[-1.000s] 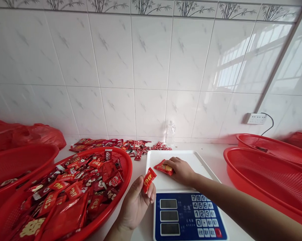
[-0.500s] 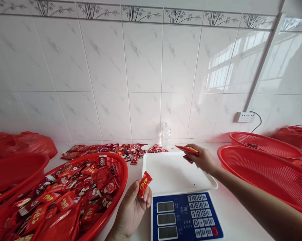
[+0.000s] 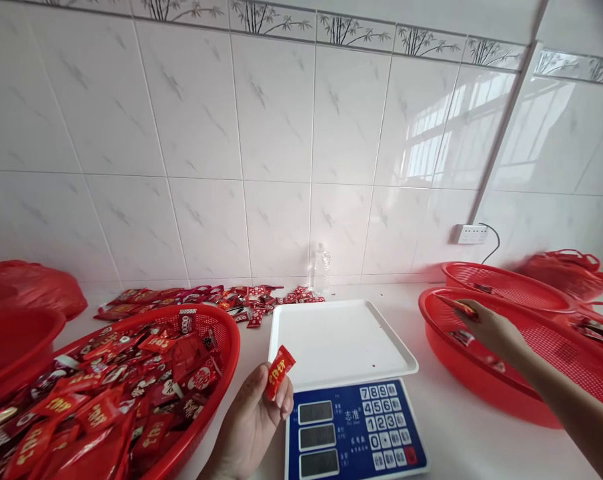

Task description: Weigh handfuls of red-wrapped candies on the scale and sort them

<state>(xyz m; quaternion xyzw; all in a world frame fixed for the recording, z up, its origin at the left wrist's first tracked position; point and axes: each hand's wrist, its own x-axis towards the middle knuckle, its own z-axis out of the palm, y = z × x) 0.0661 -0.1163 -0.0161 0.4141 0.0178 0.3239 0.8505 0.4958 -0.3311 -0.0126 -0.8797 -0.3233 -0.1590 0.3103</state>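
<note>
My left hand [image 3: 254,407] is closed on a small red snack packet [image 3: 280,372] with yellow lettering, held upright near the scale's front left. Over the near red basket [image 3: 481,400] on the right, my right hand [image 3: 486,330] grips a flat red packet [image 3: 451,305], its tip pointing left. Below that hand, a few small packets [image 3: 462,337] show inside the basket, partly blurred. Between my hands stands the digital scale [image 3: 351,427], its white tray [image 3: 331,340] bare but for tiny specks. To the left, a red basket [image 3: 234,353] is heaped with red snack packets [image 3: 116,393].
More packets [image 3: 256,300] lie along the wall, beside a clear plastic bottle [image 3: 322,267]. Red bags [image 3: 31,287] sit at the far left. Another red basket [image 3: 501,270] stands behind the right one, and a socket [image 3: 471,234] is on the tiled wall.
My right hand has moved right, from above the scale tray to over the near right basket, where small packets now show. My left hand still holds its packet. The view has shifted slightly right.
</note>
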